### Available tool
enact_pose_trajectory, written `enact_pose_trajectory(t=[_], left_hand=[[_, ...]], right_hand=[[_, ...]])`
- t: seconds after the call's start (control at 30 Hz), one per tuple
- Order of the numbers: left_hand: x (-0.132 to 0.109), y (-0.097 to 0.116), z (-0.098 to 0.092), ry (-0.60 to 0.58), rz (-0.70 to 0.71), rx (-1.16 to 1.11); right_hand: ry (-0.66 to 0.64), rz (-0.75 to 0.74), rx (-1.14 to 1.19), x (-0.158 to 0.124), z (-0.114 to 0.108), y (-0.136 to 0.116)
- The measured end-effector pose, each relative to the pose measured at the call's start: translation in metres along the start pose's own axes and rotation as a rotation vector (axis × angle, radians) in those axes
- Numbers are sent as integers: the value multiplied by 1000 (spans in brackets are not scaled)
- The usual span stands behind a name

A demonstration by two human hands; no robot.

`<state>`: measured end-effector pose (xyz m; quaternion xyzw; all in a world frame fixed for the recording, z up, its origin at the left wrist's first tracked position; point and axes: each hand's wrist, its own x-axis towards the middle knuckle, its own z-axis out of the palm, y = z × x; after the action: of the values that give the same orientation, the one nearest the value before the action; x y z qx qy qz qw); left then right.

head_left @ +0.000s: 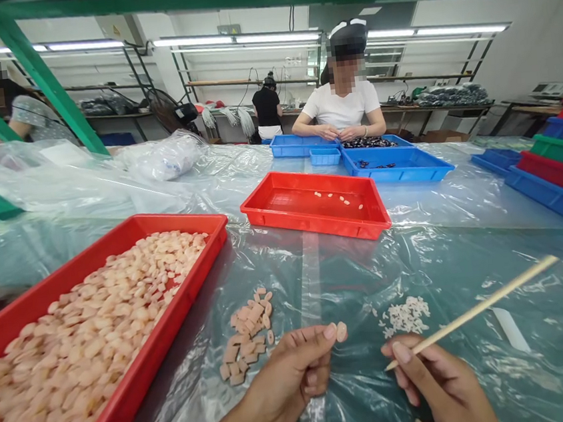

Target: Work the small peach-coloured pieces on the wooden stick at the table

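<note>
My left hand [298, 370] pinches a small pale pink piece [341, 331] between thumb and forefinger, low in the middle of the view. My right hand [437, 379] grips a thin wooden stick [478, 310] that slants up to the right, its near tip a little right of the piece. A small pile of pink pieces [248, 335] lies on the plastic sheet just left of my left hand. A scatter of tiny white bits [406, 315] lies above my right hand.
A large red tray [180, 302] heaped with pink pieces fills the left. Another red tray [313, 224] with a few pieces sits mid-table. A person in white works at blue trays [397, 166] across. Stacked coloured trays [559, 175] line the right edge.
</note>
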<state>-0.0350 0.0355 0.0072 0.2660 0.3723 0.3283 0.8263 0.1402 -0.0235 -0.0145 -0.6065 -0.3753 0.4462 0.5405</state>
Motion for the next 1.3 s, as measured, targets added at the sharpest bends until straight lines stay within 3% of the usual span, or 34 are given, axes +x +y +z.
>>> enact_pose_trajectory(t=[0.13,0.27,0.4,0.7,0.83,0.93,1.07,1.2,1.3], left_hand=[[-2,-4,4,43,-24,27],[-3,-13,12,34,-12,123],[-2,-22,15,-3,-15,191],[-1,-26,15,-9,45,189],[-1,-23,14,9,0,134],[0,-24,12,3,-15,141],[0,-33,14,-30,44,352],[2,-47,12,-140,79,625],[7,-54,5,-255,105,654]], right_hand=[[-26,-158,-42,0,2,3],[-196,-457,-181,7,-1,1],[-344,-561,-295,11,-4,2],[-268,-388,-192,-3,8,0],[-100,-372,-208,8,-6,-10],[48,-276,-248,22,-23,-10],[151,-153,-234,30,-33,-7],[127,-164,-227,27,-31,-6],[95,-177,-240,26,-29,-5]])
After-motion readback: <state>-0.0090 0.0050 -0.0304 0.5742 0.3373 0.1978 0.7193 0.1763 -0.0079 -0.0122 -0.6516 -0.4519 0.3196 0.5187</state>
